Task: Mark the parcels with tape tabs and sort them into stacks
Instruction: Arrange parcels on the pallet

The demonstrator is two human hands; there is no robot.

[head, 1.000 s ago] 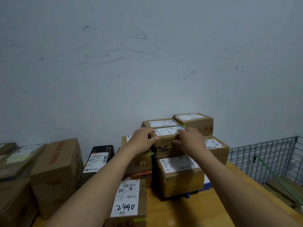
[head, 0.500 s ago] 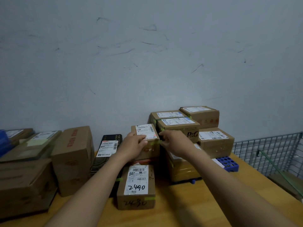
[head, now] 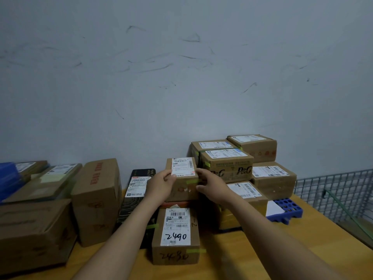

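A small cardboard parcel [head: 182, 189] with a white label on top and a green tape tab on its front sits on a low stack in the middle. My left hand [head: 161, 184] holds its left front corner. My right hand [head: 212, 184] grips its right side, fingers curled round the edge by the tab. To the right rises a stack of parcels topped by a P&G box [head: 228, 166]. In front lies a parcel marked 2490 [head: 175, 235] with green tabs.
Large brown boxes [head: 96, 199] and a black box [head: 137, 190] stand at the left on the wooden table [head: 282, 249]. A blue perforated tray [head: 286, 211] lies right of the stack. A wire mesh cage [head: 339, 190] borders the table's right side. The wall is close behind.
Both hands left the P&G box on top of the right stack and moved down-left onto the small parcel. The view has tilted and shifted a little.
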